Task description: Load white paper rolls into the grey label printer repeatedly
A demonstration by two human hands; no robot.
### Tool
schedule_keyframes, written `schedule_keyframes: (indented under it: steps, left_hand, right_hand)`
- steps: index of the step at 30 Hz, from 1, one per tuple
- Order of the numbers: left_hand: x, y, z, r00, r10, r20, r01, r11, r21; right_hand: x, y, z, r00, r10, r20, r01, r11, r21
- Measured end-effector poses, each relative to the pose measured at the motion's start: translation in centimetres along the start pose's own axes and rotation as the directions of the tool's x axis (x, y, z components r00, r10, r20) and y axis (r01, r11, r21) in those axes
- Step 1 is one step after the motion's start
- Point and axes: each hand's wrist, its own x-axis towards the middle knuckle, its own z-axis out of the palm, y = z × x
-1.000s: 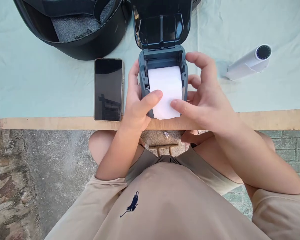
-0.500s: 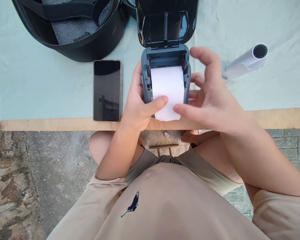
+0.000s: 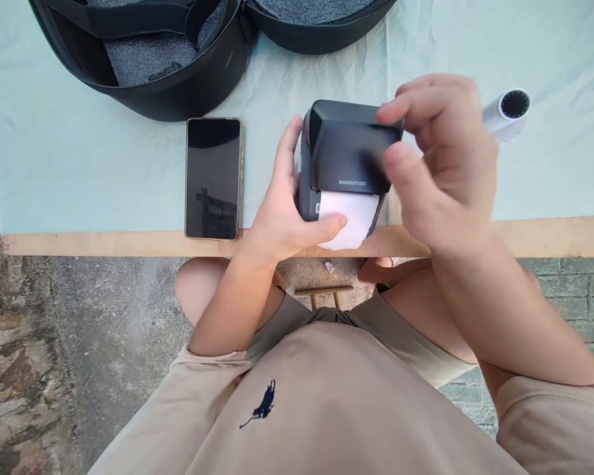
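My left hand is wrapped around the left side of a small dark label printer marked NIIMBOT, at the table's front edge. Its thumb presses on the white paper strip that sticks out below the lid. The printer's black lid is down, and the paper roll inside is hidden. At the lid's right side is my right hand, its thumb and fingers apart and partly blurred. The index fingertip overlaps the lid's upper right corner; whether it presses there I cannot tell.
A phone with a dark screen lies left of my left hand. An unzipped black case with grey foam stands at the back, its other half beside it. Behind my right hand is a white roll. Pale cloth covers the table.
The printer's lid has swung down over the paper roll. The printer has shifted slightly right and turned a little. My right hand has moved from the paper's edge up to the lid's right side.
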Motion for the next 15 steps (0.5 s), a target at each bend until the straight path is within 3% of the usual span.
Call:
schedule_keyframes:
  steps: [4,10,15]
  left_hand:
    - [0.0,0.1,0.5,0.999,-0.012,-0.040,0.011,0.999,-0.030]
    - [-0.3,1.1,2.7,0.957,-0.108,-0.270,0.059,0.981,-0.183]
    - [-0.4,1.4,3.1,0.940,-0.127,-0.315,0.075,0.982,-0.173]
  right_hand:
    - [0.2,0.9,0.6,0.999,-0.023,-0.044,0.029,0.987,0.157]
    - [0.1,0.9,0.7,0.974,0.037,0.222,-0.132,0.893,0.431]
    - [0.0,0.8,0.9,0.966,0.012,0.259,-0.128,0.891,0.436]
